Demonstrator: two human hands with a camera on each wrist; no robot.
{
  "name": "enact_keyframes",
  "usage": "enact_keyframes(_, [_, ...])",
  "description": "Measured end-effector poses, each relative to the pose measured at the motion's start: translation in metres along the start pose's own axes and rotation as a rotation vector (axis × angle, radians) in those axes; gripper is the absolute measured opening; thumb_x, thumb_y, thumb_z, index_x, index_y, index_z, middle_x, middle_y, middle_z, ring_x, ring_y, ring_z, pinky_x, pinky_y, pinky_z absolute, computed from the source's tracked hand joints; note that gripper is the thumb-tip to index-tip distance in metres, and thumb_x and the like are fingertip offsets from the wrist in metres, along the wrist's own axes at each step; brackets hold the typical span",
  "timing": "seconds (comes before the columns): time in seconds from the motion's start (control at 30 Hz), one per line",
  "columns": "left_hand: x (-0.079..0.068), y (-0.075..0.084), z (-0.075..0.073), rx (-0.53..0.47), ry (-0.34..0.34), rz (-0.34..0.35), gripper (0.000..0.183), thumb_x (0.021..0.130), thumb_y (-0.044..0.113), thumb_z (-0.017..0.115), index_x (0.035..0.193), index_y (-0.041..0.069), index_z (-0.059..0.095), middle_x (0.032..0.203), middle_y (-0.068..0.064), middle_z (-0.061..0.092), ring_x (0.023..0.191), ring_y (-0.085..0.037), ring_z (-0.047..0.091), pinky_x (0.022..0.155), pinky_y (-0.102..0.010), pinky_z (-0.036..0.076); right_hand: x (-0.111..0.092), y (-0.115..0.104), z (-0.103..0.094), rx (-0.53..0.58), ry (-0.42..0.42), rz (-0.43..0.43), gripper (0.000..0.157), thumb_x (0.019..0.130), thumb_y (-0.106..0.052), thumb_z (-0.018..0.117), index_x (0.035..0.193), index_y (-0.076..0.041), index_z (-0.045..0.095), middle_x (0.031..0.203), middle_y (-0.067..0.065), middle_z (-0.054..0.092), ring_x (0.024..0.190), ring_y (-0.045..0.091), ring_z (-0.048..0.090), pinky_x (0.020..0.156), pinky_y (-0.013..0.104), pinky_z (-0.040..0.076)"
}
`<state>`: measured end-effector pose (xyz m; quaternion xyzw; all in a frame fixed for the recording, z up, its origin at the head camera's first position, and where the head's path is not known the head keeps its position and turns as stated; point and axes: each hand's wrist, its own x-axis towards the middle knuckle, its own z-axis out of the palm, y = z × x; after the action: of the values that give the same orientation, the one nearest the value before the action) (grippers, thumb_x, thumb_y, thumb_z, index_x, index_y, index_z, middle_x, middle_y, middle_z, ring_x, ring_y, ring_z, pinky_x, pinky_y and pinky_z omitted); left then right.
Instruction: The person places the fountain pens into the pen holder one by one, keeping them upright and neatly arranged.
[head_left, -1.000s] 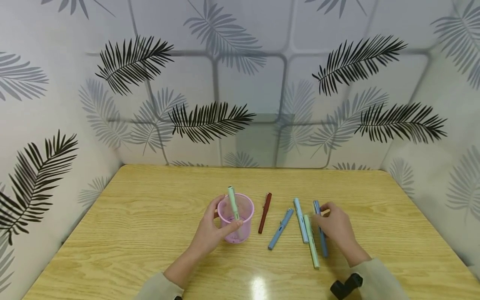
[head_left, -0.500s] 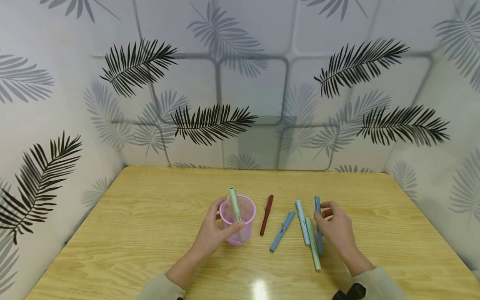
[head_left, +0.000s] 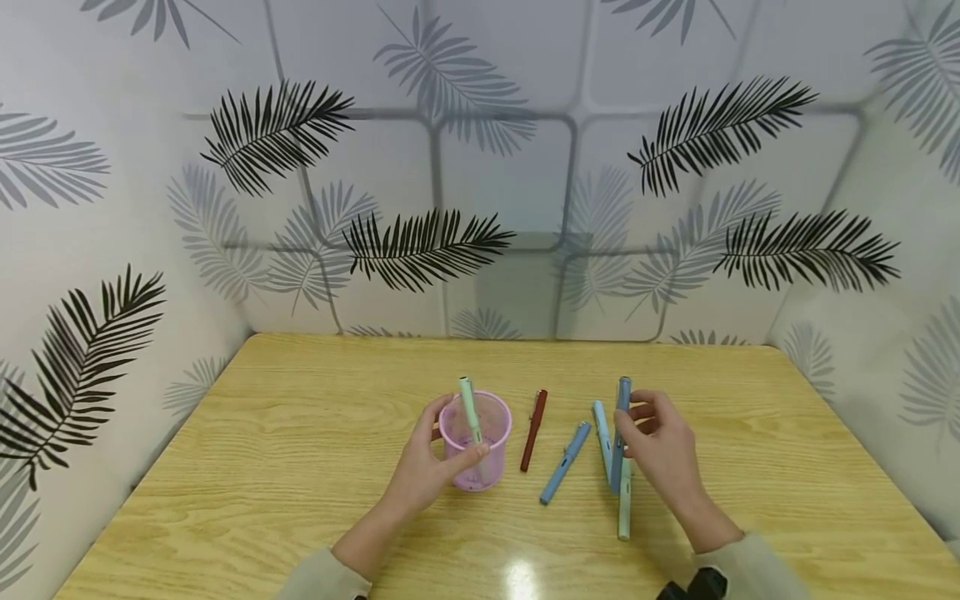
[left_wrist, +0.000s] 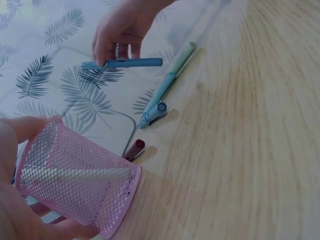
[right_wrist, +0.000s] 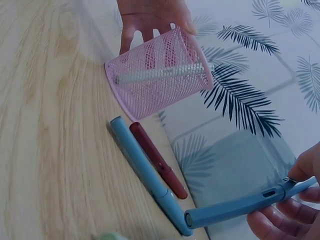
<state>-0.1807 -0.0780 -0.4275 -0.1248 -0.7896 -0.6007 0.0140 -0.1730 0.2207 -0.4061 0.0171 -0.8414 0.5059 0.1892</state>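
My left hand (head_left: pixel 423 458) grips a pink mesh pen cup (head_left: pixel 493 471), which stands upright on the table. A light green pen (head_left: pixel 468 404) leans inside it, its capped end above the rim. My right hand (head_left: pixel 663 437) pinches a blue pen (head_left: pixel 622 417) between thumb and fingers. In the left wrist view this blue pen (left_wrist: pixel 135 63) hangs clear above the table. Under and beside it lie a light blue pen (head_left: pixel 602 425) and a green pen (head_left: pixel 625 512), both partly covered in the head view.
Between the cup and my right hand lie a dark red pen (head_left: pixel 533 432) and another blue pen (head_left: pixel 565 464) on the wooden table (head_left: pixel 315 433). A wall covering with leaf prints (head_left: pixel 510 183) rises behind the table's far edge.
My right hand has lifted the blue pen off the table and moved it left, over the light blue and green pens. The green pen has turned slightly. The left hand keeps its hold.
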Motion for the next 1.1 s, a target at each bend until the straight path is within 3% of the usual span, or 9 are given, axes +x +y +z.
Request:
enact_keyframes(0.3, [0.001, -0.004, 0.001, 0.011, 0.002, 0.011, 0.080, 0.078, 0.035, 0.075, 0.143, 0.017, 0.031, 0.131, -0.014, 0.042, 0.115, -0.037, 0.042, 0.083, -0.047, 0.043, 0.001, -0.012, 0.008, 0.110, 0.041, -0.042, 0.027, 0.089, -0.010, 0.062, 0.113, -0.001, 0.053, 0.093, 0.014, 0.058, 0.072, 0.013, 0.057, 0.055, 0.034, 0.054])
enact_keyframes(0.5, [0.001, -0.001, 0.000, 0.016, -0.003, -0.004, 0.080, 0.078, 0.035, 0.074, 0.143, 0.018, 0.030, 0.133, -0.013, 0.041, 0.116, -0.037, 0.041, 0.083, -0.047, 0.043, -0.007, -0.046, 0.009, 0.198, 0.054, -0.049, 0.025, 0.087, 0.002, 0.061, 0.109, 0.007, 0.052, 0.091, 0.017, 0.056, 0.070, 0.012, 0.056, 0.055, 0.032, 0.054])
enact_keyframes(0.77, [-0.011, 0.032, -0.004, 0.005, -0.019, -0.009, 0.078, 0.081, 0.020, 0.072, 0.143, 0.005, 0.028, 0.131, -0.022, 0.040, 0.115, -0.043, 0.040, 0.081, -0.047, 0.045, -0.007, -0.062, 0.016, 0.269, 0.049, -0.135, 0.025, 0.085, 0.007, 0.060, 0.108, 0.009, 0.051, 0.089, 0.017, 0.056, 0.070, 0.016, 0.057, 0.055, 0.034, 0.054])
enact_keyframes(1.1, [-0.011, 0.034, -0.003, 0.003, -0.018, 0.000, 0.077, 0.081, 0.019, 0.072, 0.142, 0.004, 0.029, 0.131, -0.021, 0.040, 0.115, -0.043, 0.040, 0.083, -0.048, 0.044, -0.002, -0.078, 0.024, 0.365, -0.014, -0.204, 0.025, 0.085, 0.010, 0.059, 0.108, 0.012, 0.049, 0.090, 0.021, 0.055, 0.070, 0.021, 0.059, 0.056, 0.037, 0.054])
